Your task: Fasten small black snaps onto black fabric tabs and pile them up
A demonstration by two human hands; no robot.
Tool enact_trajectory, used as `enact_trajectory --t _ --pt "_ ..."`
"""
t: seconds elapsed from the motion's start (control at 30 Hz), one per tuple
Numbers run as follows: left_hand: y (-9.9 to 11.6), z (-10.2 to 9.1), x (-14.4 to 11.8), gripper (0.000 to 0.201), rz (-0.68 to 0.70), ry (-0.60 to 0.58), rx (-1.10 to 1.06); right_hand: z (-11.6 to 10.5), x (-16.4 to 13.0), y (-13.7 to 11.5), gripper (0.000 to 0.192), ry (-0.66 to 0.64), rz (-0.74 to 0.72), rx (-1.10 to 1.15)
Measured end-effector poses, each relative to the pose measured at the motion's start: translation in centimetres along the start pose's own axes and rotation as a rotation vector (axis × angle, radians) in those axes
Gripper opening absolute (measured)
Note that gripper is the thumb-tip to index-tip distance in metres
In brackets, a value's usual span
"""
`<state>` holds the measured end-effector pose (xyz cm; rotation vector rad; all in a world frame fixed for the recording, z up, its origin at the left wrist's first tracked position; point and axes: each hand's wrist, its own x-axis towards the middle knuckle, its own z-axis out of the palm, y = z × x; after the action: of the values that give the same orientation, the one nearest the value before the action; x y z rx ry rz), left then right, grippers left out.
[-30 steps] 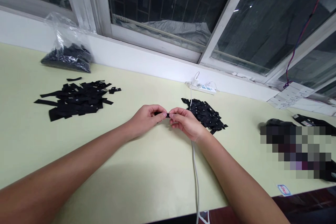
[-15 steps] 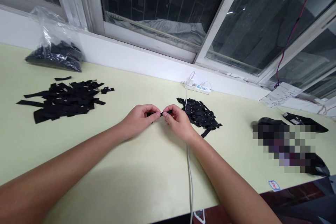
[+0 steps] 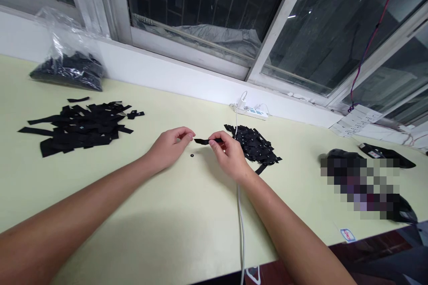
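A short black fabric strip (image 3: 202,141) is pinched between the thumb and fingers of my right hand (image 3: 229,151), with its free end pointing left. My left hand (image 3: 172,144) is just left of that end, its thumb and index finger curved with tips close together but slightly apart, and I see nothing between them. Below the gap between my hands, a small black ring-like piece (image 3: 191,155) lies on the table. Close behind my right hand is a pile of short black strips (image 3: 259,144) with small shiny dots. A pile of longer black strips (image 3: 87,127) lies at the left.
At the back left stands a clear plastic bag (image 3: 68,69) of black pieces. A white cable (image 3: 240,222) runs across the table (image 3: 160,231) beside my right hand, near a power strip (image 3: 252,111). Dark, partly blurred items (image 3: 347,156) lie at the right. Windows line the back.
My left hand has come off the strip and moved slightly left. The strip stays in my right hand, its left end now exposed. The small ring-like piece now shows on the table.
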<state>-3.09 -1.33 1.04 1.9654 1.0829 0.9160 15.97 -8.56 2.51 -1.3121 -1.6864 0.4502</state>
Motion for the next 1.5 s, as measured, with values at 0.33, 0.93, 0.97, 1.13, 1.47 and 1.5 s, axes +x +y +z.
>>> enact_trajectory --t 0.33,0.93,0.97,1.13,1.47,1.5 --pt "-0.7 -0.2 0.1 0.029 0.243 -0.248 0.369 0.0 0.0 -0.4 0.015 0.029 -0.051 0.03" --pt "0.2 -1.7 0.0 0.037 0.161 -0.28 0.5 0.2 0.0 0.0 0.013 0.003 -0.01 0.005" --pt "0.3 -1.9 0.0 0.036 0.158 -0.288 0.493 0.2 0.0 0.1 0.013 0.004 -0.009 0.003" --pt "0.3 -2.7 0.1 0.025 0.122 -0.361 0.484 0.2 0.1 0.1 0.012 -0.002 0.0 -0.018" --pt "0.1 -1.9 0.3 0.033 0.168 -0.292 0.494 0.4 -0.1 0.6 0.016 -0.008 0.028 -0.02" --pt "0.1 -2.0 0.3 0.033 0.151 -0.27 0.481 0.4 -0.1 0.7 0.017 -0.01 0.037 -0.018"
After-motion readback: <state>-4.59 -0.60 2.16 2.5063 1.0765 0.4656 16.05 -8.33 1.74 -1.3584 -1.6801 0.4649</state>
